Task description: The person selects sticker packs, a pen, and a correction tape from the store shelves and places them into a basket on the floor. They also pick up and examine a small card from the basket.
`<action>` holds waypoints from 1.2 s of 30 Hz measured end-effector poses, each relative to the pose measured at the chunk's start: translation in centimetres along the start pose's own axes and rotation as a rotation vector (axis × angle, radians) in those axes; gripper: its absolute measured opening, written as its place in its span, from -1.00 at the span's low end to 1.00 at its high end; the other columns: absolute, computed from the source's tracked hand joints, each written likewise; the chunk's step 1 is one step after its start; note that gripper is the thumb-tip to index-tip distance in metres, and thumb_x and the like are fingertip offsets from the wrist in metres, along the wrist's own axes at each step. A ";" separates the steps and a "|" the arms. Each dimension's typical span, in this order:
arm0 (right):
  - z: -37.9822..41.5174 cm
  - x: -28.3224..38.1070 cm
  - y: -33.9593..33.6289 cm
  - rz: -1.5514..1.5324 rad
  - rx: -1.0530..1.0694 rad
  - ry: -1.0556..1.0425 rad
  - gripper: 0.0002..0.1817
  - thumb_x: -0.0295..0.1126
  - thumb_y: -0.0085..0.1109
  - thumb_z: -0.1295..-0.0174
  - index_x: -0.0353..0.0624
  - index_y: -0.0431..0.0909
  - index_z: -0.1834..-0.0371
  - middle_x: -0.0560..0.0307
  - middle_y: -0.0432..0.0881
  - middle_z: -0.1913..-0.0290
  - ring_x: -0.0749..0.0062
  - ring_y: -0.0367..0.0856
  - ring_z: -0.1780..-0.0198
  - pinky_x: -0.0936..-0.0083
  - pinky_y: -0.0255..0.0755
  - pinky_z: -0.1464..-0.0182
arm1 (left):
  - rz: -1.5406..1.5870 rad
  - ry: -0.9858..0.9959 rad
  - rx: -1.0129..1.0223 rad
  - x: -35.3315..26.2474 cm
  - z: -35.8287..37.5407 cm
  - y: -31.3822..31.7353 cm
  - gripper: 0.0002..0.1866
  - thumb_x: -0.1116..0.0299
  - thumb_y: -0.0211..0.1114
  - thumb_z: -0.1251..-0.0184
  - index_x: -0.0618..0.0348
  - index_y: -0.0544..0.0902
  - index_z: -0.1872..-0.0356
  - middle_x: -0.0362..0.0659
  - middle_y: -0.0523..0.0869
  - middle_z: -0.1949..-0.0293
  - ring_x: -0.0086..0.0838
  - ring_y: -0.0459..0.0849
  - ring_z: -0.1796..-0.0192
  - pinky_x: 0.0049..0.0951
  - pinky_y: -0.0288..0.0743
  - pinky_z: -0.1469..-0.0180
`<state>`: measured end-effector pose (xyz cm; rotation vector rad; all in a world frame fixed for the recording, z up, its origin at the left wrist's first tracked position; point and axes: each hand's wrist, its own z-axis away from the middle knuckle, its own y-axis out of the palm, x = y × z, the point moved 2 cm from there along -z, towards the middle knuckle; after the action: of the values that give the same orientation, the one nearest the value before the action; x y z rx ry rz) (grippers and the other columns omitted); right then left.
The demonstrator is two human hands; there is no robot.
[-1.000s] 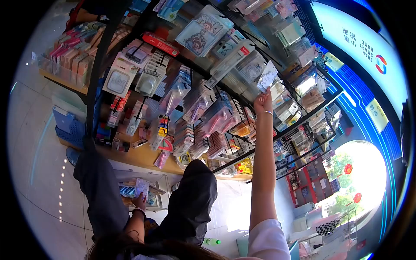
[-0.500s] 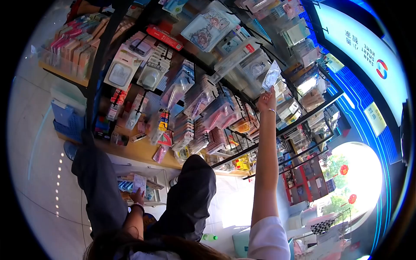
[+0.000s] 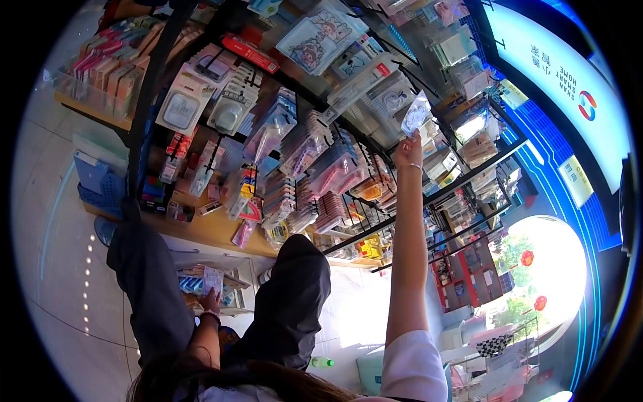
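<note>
My right hand [image 3: 408,153] is raised on an outstretched arm, its fingers closed on the lower end of a small clear packet [image 3: 416,115] with a pale printed design. The packet is held up in front of hanging goods on the rack. Low down between my knees, my left hand [image 3: 209,301] grips a light printed card packet [image 3: 213,280]. That packet is above an open drawer [image 3: 242,275] holding blue and white packs. A bracelet is on each wrist.
Black rack bars [image 3: 469,179] cross in front of hanging packs. A wooden shelf edge [image 3: 221,231] runs above the drawer. At the left are a blue basket [image 3: 102,191] and a bin of packs [image 3: 84,90]. A green bottle [image 3: 322,362] lies on the floor.
The whole view has shifted slightly, moving the scene a little left. Both hands keep hold of their packets; the raised packet is tilted a bit differently.
</note>
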<state>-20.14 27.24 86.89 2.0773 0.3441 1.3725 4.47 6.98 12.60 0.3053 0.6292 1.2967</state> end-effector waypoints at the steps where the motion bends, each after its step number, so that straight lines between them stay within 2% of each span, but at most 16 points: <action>1: 0.3 -0.1 0.3 -0.001 -0.028 0.002 -0.86 -0.37 0.23 -0.08 -0.12 0.46 0.41 0.39 0.41 0.59 0.77 0.37 0.61 0.91 0.29 0.66 | -0.017 -0.009 -0.023 0.3 -0.5 -0.4 -0.72 0.57 0.18 -0.10 0.25 0.44 0.12 -0.10 0.52 0.15 -0.36 0.54 0.19 -0.45 0.62 0.28; 8: 0.4 0.1 0.9 0.027 0.020 -0.013 -0.86 -0.42 0.20 -0.09 -0.14 0.47 0.31 0.36 0.43 0.58 0.74 0.38 0.60 0.87 0.33 0.63 | -0.024 0.025 -0.021 0.6 -0.4 -0.4 -0.72 0.55 0.18 -0.11 0.28 0.43 0.12 -0.09 0.50 0.12 -0.35 0.54 0.18 -0.46 0.63 0.26; 10: 0.2 0.1 0.7 0.019 0.030 0.001 -0.86 -0.42 0.20 -0.09 -0.14 0.47 0.31 0.36 0.43 0.57 0.74 0.39 0.59 0.87 0.34 0.62 | -0.023 -0.027 -0.068 -0.2 1.1 0.2 -0.72 0.56 0.18 -0.12 0.29 0.43 0.12 -0.09 0.51 0.13 -0.34 0.54 0.18 -0.46 0.63 0.25; 14: 0.1 -0.3 0.6 0.023 0.025 0.006 -0.86 -0.42 0.20 -0.09 -0.15 0.48 0.31 0.35 0.43 0.58 0.73 0.39 0.59 0.85 0.36 0.60 | -0.010 0.005 -0.026 0.6 -0.2 -0.5 -0.72 0.56 0.19 -0.11 0.29 0.43 0.13 -0.09 0.51 0.15 -0.32 0.54 0.18 -0.44 0.63 0.25; 16: 0.2 -0.4 0.5 0.032 0.030 0.007 -0.86 -0.42 0.20 -0.09 -0.15 0.47 0.31 0.35 0.43 0.57 0.73 0.39 0.58 0.85 0.36 0.60 | -0.022 -0.001 -0.090 -0.4 1.5 0.4 -0.71 0.56 0.19 -0.10 0.30 0.44 0.12 -0.09 0.52 0.17 -0.32 0.54 0.19 -0.45 0.63 0.27; 21: 0.3 -0.3 0.6 0.062 0.006 -0.016 -0.85 -0.42 0.20 -0.09 -0.16 0.47 0.31 0.33 0.44 0.57 0.73 0.40 0.57 0.85 0.36 0.59 | -0.010 -0.056 -0.055 -0.1 0.7 0.3 -0.70 0.55 0.20 -0.10 0.29 0.45 0.09 -0.10 0.52 0.15 -0.35 0.55 0.21 -0.48 0.63 0.29; 33: 1.7 -0.1 1.7 0.072 -0.013 -0.085 -0.84 -0.44 0.21 -0.07 -0.21 0.41 0.42 0.26 0.39 0.58 0.63 0.36 0.59 0.78 0.31 0.60 | -0.009 -0.043 0.000 -0.8 1.6 0.6 -0.66 0.57 0.20 -0.09 0.29 0.40 0.07 -0.07 0.49 0.11 -0.33 0.53 0.16 -0.48 0.64 0.28; 36: 1.5 0.0 2.0 0.098 -0.130 -0.198 -0.83 -0.47 0.19 -0.07 -0.29 0.39 0.46 0.17 0.38 0.61 0.56 0.32 0.62 0.71 0.26 0.62 | -0.017 -0.036 -0.056 -0.8 2.0 0.6 -0.63 0.59 0.20 -0.08 0.31 0.36 0.05 -0.05 0.47 0.08 -0.32 0.52 0.15 -0.46 0.65 0.27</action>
<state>-19.00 25.16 87.78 2.1223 0.0695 1.1971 5.11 6.65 14.71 0.2765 0.5633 1.2874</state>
